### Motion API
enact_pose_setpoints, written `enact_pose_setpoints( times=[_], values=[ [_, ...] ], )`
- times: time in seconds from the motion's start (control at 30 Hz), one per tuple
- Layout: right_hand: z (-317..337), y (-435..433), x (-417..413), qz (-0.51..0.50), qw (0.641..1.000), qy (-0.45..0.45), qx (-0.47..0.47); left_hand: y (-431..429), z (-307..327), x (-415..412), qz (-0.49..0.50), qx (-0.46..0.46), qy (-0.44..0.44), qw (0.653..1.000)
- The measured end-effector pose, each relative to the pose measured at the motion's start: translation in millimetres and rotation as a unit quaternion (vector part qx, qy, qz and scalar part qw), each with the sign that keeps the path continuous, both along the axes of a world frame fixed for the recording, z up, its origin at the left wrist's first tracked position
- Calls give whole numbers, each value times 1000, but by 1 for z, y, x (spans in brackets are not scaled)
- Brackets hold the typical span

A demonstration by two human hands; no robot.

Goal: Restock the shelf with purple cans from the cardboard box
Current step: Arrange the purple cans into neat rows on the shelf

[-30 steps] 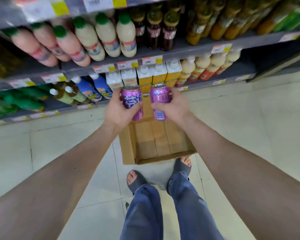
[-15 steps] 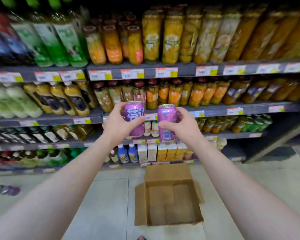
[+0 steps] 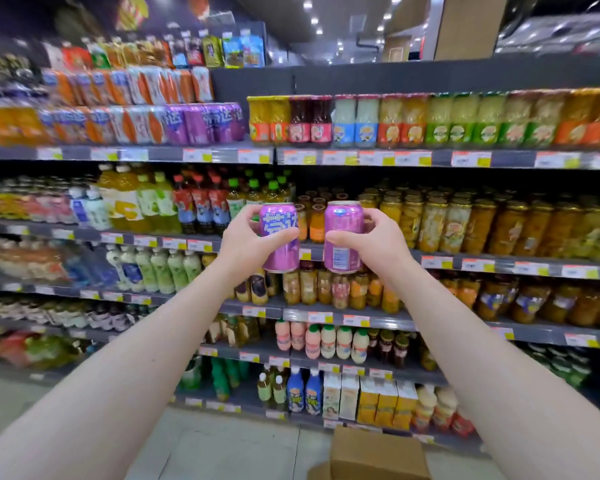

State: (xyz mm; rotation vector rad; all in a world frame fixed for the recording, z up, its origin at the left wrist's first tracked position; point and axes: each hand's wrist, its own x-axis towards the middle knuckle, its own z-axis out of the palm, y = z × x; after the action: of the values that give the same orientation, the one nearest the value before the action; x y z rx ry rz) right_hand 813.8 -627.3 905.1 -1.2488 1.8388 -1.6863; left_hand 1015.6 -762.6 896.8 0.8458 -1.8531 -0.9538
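Observation:
My left hand [image 3: 245, 245] is shut on an upright purple can [image 3: 280, 237] with white lettering. My right hand [image 3: 378, 244] grips a second purple can [image 3: 343, 237], its barcode side toward me. Both cans are held side by side at chest height in front of the middle shelves. A row of matching purple cans [image 3: 205, 123] stands on the upper shelf [image 3: 222, 154], up and to the left of my hands. The cardboard box [image 3: 374, 455] sits on the floor at the bottom edge, only its flap showing.
Tall grey shelving fills the view, packed with juice bottles [image 3: 142, 202], fruit jars [image 3: 465, 223], and cartons [image 3: 368, 400] low down. Orange and white cans [image 3: 118, 123] stand left of the purple row. Pale floor tiles [image 3: 222, 445] lie below.
My view has tilted up from the floor and box to the upper shelves. Both hands kept their cans and rose with the view; the box dropped to the bottom edge.

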Motion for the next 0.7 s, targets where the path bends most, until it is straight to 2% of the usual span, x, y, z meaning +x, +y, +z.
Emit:
enact_pose_setpoints(
  times=[0.37,0.7],
  values=[
    [103,-59,108,44,997,54,-45,-39,101,123,39,-61,23,997],
    [140,-185,202,27,995,80,-59,-176,154,210,19,-101,6,995]
  ],
)
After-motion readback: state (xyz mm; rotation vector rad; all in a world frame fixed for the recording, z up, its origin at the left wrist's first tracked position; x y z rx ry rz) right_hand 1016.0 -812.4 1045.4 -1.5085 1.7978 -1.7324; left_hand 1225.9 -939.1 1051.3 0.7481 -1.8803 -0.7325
